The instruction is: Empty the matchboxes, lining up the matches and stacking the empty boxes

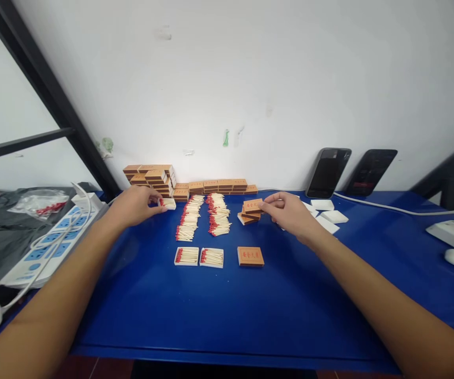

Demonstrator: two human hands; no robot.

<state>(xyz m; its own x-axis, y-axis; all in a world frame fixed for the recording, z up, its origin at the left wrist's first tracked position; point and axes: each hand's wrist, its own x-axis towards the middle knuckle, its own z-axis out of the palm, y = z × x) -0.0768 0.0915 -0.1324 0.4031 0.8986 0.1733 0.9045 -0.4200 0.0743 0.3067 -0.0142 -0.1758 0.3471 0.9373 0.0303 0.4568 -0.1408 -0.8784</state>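
At the left, my left hand [137, 206] pinches the end of a white matchbox tray [168, 204] with some red-tipped matches in it. My right hand [290, 213] grips the corner of an orange matchbox sleeve [252, 206] with its thumb and fingers, just over a small pile of sleeves [248, 219]; whether it touches them I cannot tell. Two rows of loose matches [189, 218] lie between my hands. Nearer me are two trays of matches, a left one [187, 256] and a right one [212, 257], beside a single orange matchbox [251, 256].
Stacked matchboxes [153, 176] and a low row of them [219, 185] line the wall. White trays [331, 217] lie right of my right hand. Two phones, one black [328, 172] and another [372, 172], lean behind. A power strip [59, 239] with cables flanks my left arm.
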